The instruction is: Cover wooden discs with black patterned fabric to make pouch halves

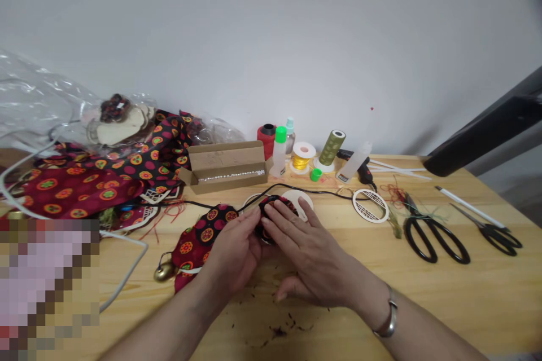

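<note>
My left hand (235, 248) and my right hand (305, 251) meet at the middle of the wooden table (423, 293). Between their fingertips is a small round piece wrapped in dark patterned fabric (274, 207), which both hands pinch and press. It lies over a pale wooden disc (301, 201). A red-and-black patterned fabric pouch (199, 237) lies just left of my left hand, with a small brass bell (163, 271) at its edge. A black cord (322, 192) runs behind the hands.
Two black scissors (436, 234) (493, 231) lie at right beside a wooden oval cut-out (370, 205). Thread spools (332, 148), glue bottles (279, 152) and an open cardboard box (226, 166) line the wall. Patterned fabric (84, 180) and plastic wrap (34, 101) pile at left.
</note>
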`<action>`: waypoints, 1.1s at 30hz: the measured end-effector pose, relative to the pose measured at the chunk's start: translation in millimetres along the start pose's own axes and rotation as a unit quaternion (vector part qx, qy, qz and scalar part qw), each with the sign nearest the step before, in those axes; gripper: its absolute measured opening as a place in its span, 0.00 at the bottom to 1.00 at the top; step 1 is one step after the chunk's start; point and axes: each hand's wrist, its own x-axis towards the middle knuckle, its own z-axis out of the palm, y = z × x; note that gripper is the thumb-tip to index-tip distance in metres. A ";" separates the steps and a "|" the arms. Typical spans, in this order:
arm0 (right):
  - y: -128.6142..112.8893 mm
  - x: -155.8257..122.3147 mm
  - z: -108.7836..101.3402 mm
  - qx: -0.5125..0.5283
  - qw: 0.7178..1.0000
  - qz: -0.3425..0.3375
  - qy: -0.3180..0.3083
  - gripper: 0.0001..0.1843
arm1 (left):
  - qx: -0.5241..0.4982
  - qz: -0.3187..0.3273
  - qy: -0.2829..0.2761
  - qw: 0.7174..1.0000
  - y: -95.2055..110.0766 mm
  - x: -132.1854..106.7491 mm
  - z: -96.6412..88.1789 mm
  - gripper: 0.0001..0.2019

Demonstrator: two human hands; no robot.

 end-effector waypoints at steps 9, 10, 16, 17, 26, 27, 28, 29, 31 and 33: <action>-0.9 1.2 4.3 0.009 1.000 0.010 -0.026 0.50 | 0.008 -0.013 0.003 1.000 0.6 0.5 -1.2 0.07; -0.7 1.0 4.1 0.010 1.000 0.010 -0.022 0.50 | 0.012 -0.014 0.004 1.000 0.4 0.3 -0.9 0.07; 2.0 -0.4 2.1 -0.003 1.000 0.030 0.002 0.53 | 0.024 0.017 -0.005 1.000 -1.1 0.2 0.8 0.06; 2.5 -0.6 2.4 -0.003 0.999 0.036 0.001 0.53 | 0.022 0.019 -0.005 1.000 -1.2 0.4 0.8 0.06; 2.8 -0.6 4.6 0.000 0.998 0.052 -0.027 0.52 | 0.025 -0.002 -0.021 0.999 -2.1 -0.2 -1.5 0.07; 2.4 -0.4 4.4 -0.002 0.998 0.050 -0.023 0.53 | 0.026 -0.005 -0.020 0.999 -2.1 -0.5 -1.2 0.07; 1.9 -0.3 4.2 -0.005 0.999 0.045 -0.019 0.53 | 0.026 -0.007 -0.020 0.999 -1.9 -0.7 -0.7 0.07; 1.2 -0.3 4.0 -0.008 0.999 0.039 -0.016 0.53 | 0.025 -0.008 -0.019 0.999 -1.7 -0.9 -0.3 0.08; -0.1 -0.2 3.7 -0.010 1.000 0.023 -0.014 0.52 | 0.017 -0.014 -0.017 1.000 -1.1 -1.1 0.3 0.08; -1.4 -0.2 3.8 -0.006 1.000 0.012 -0.017 0.52 | 0.004 -0.021 -0.011 1.000 -0.5 -0.9 0.4 0.09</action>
